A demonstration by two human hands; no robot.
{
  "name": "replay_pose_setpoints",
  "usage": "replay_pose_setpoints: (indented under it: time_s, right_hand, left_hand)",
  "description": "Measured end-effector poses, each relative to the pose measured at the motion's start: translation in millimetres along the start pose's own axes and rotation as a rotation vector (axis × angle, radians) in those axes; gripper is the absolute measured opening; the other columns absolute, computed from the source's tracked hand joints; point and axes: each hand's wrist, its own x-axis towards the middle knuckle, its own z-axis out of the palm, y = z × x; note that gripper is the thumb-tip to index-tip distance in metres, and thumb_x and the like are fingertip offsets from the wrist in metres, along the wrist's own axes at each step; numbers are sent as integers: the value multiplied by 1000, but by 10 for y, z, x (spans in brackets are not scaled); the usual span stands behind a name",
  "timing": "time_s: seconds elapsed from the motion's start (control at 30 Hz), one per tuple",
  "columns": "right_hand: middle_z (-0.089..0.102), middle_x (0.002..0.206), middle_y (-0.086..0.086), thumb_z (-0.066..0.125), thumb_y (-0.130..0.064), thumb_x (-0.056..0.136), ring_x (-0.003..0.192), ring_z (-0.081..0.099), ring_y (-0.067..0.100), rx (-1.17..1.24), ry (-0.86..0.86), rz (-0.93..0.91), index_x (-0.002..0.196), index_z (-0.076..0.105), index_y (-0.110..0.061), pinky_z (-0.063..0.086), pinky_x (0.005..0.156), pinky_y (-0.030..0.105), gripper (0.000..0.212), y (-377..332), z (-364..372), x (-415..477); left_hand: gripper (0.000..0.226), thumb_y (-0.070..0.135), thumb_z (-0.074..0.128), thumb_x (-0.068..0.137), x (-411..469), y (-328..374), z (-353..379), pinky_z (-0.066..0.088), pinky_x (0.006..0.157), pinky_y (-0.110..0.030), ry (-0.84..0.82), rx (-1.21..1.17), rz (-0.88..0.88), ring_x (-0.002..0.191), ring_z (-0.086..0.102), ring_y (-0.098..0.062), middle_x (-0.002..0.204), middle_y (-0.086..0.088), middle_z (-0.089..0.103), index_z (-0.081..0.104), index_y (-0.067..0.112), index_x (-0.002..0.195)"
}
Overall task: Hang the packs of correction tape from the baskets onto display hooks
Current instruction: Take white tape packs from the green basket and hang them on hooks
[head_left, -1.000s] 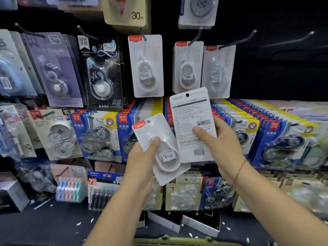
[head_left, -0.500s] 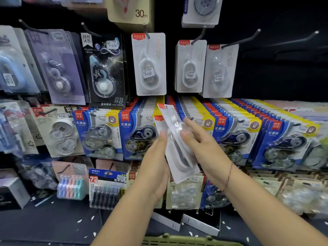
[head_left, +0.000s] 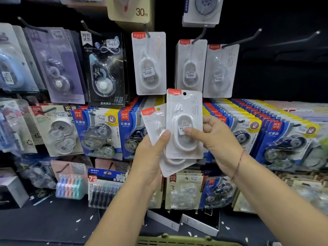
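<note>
on the wall (head_left: 275,71), white packs (head_left: 150,64) hang from hooks (head_left: 243,39). just below, the right hand (head_left: 218,139) pinches the front pack (head_left: 186,110) upright, hole (head_left: 184,93) on top, likely ready for a hook. the left hand (head_left: 150,157) grips a spare pack (head_left: 154,119), tilted, behind it.

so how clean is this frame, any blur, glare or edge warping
Head view: the front correction tape pack in the right hand is fairly sharp, with soft glare on its blister and an unreadable price label; the blue pack at the left edge looks smeared and warped by the wide lens; the upper right is nearly black, its bare hook barely lit.
</note>
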Motion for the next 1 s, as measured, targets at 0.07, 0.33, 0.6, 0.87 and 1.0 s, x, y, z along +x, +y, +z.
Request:
replay_pose_setpoints:
  time_s: [0.07, 0.33, 0.6, 0.87, 1.0]
  right_hand:
    - [75, 99, 4, 78, -21, 73, 87, 73, 18, -70, 77, -43, 117, 55, -11, 59, 76, 34, 50, -112, -25, 74]
    - [68, 114, 6, 70, -21, 88, 100, 69, 18, -112, 253, -383, 107, 53, -26, 56, 89, 36, 26, -727, -173, 577]
    - [70, 106, -2, 72, -24, 86, 97, 70, 14, -91, 282, -371, 112, 58, -18, 57, 89, 35, 30, -814, -143, 657]
    - [68, 104, -5, 70, -30, 88, 97, 67, 16, -110, 311, -246, 113, 60, -17, 55, 90, 35, 29, -689, -135, 914]
    - [64, 111, -2, 56, -32, 97, 104, 60, 14, -158, 268, -173, 122, 57, -13, 51, 90, 27, 31, -440, -73, 1242]
  left_hand:
    - [36, 17, 61, 90, 30, 9, -16, 59, 73, -30, 28, 41, 46, 96, 73, -21, 110, -9, 75, 61, 9, 125]
    - [32, 18, 55, 98, 48, 94, -92, 56, 88, -38, 24, 34, 29, 107, 70, -24, 117, -8, 72, 59, 15, 129]
    - [33, 10, 54, 98, 58, 84, -84, 55, 87, -36, 29, 38, -8, 107, 70, -24, 117, -8, 72, 60, 14, 130]
    - [34, 12, 60, 94, 77, 85, -131, 56, 88, -40, 45, 36, -18, 107, 70, -25, 117, -8, 73, 61, 12, 128]
    - [29, 15, 65, 88, 113, 97, -191, 55, 89, -40, 82, 76, -4, 100, 71, -23, 111, -9, 74, 67, 11, 117]
